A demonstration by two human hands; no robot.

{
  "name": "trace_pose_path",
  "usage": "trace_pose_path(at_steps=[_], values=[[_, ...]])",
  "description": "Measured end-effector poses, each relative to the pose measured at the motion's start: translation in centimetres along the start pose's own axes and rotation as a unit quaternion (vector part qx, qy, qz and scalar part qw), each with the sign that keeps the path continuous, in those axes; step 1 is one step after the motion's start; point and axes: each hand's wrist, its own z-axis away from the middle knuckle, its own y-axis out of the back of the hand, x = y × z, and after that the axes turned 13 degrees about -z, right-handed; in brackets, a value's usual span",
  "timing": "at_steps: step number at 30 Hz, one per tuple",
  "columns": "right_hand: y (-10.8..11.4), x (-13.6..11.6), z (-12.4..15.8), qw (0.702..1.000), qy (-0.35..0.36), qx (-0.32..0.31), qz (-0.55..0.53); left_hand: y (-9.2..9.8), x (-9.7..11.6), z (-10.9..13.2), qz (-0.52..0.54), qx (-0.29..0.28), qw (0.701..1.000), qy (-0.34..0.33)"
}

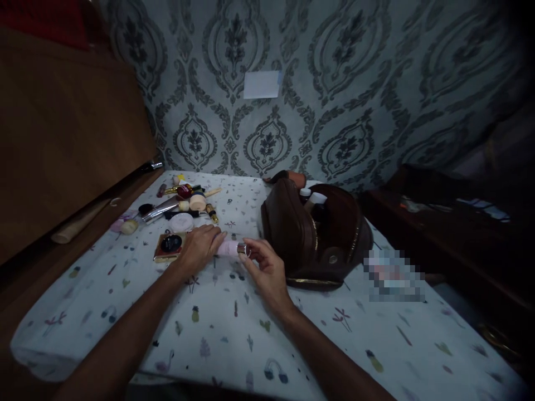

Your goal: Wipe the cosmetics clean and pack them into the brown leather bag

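Note:
A pale pink tube (228,248) with a shiny silver cap lies level between my two hands, just above the printed cloth. My left hand (199,245) is closed round its left end. At the other end, the thumb and fingers of my right hand (266,273) pinch the silver cap. Beside my left hand sits a gold-edged compact (167,245) with a round black top. A round white compact (181,223) is just behind that hand. To the right of my right hand stands a brown leather bag (288,223), unzipped, with white-capped bottles (316,199) inside.
Several cosmetics, among them a silver tube (161,210) and a dark red bottle (184,191), are heaped at the back left. An orange-brown object (296,179) lies behind the bag. A blurred-out item (393,275) is at the right. Patterned wall (267,139) borders the table's back.

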Motion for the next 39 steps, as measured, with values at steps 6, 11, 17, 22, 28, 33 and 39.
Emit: trace_pose_path(at_steps=[6, 11, 17, 22, 28, 33, 39], values=[[-0.4, 0.8, 0.2, 0.988, -0.106, 0.039, -0.106, 0.2, 1.0, 0.4, 0.025, 0.041, 0.998, 0.045], [-0.3, 1.2, -0.1, 0.974, -0.146, 0.082, -0.155, 0.7, 1.9, 0.6, 0.037, 0.004, 0.999, 0.038], [-0.2, 0.8, -0.5, 0.967, -0.151, 0.103, -0.175, 2.1, 2.4, 0.3, 0.130, -0.050, 0.990, 0.006], [-0.2, 1.0, -0.4, 0.963, -0.150, 0.106, -0.197, 2.9, 2.4, 0.2, 0.236, -0.100, 0.966, -0.023], [-0.1, 1.1, -0.3, 0.962, -0.156, 0.106, -0.198, 2.7, 2.9, 0.6, 0.312, -0.126, 0.942, -0.020], [-0.5, 1.1, 0.4, 0.969, -0.163, 0.052, -0.178, 2.0, 3.6, 1.0, 0.307, -0.100, 0.945, 0.047], [-1.6, 1.0, 1.9, 0.949, -0.232, -0.054, -0.204, 2.1, 3.9, 0.9, 0.309, -0.046, 0.945, 0.093]])
